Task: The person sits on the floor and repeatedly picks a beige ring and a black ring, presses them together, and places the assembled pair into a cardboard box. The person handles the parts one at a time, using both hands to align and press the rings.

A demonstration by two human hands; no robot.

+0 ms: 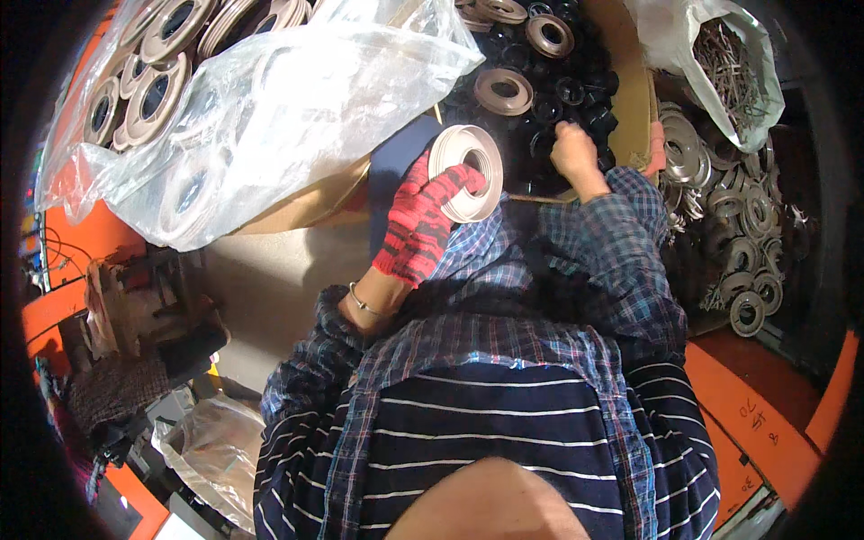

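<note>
My left hand (415, 223), in a red and black knitted glove, is closed round a beige flanged ring (448, 155) with a thumb or finger through its centre hole. The ring is tilted up above my lap. My bare right hand (578, 160) reaches into a cardboard box (637, 76) full of black round plastic parts (545, 106). Its fingers are curled down among these parts, and their tips are hidden, so whatever they grip does not show. Several beige rings (504, 92) lie on top of the black parts.
At the left, clear plastic sheeting (333, 85) partly covers a carton of stacked beige rings (162, 94). Metallic-looking rings (743, 256) are heaped at the right, below a white bag (765, 54) of thin strips. Orange metal frames (751, 387) stand on both sides.
</note>
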